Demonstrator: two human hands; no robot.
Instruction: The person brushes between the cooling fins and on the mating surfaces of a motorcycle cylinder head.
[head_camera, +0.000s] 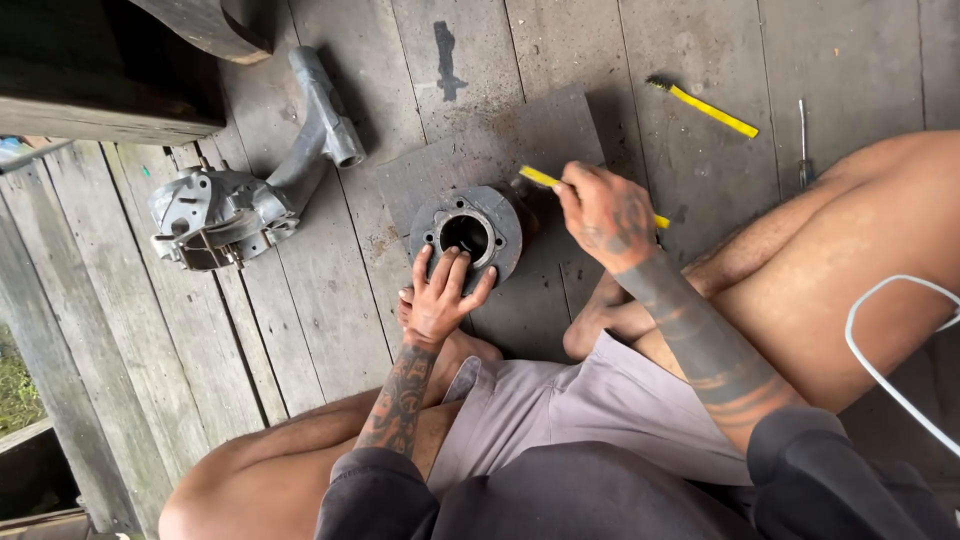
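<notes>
A round grey metal engine cylinder (468, 234) with a central bore rests on a dark square sheet (530, 150) on the plank floor. My left hand (441, 292) lies flat against the cylinder's near edge, fingers spread over its rim. My right hand (604, 212) is closed around a yellow-handled tool (541, 178), whose tip points at the cylinder's right side. I sit cross-legged just behind the cylinder.
A grey cast engine casing (232, 205) with a long tube lies at the left. A second yellow-handled tool (712, 109) and a thin metal rod (803, 140) lie at the upper right. A white cable (880, 370) loops over my right leg. Dark timber (110, 70) sits at the upper left.
</notes>
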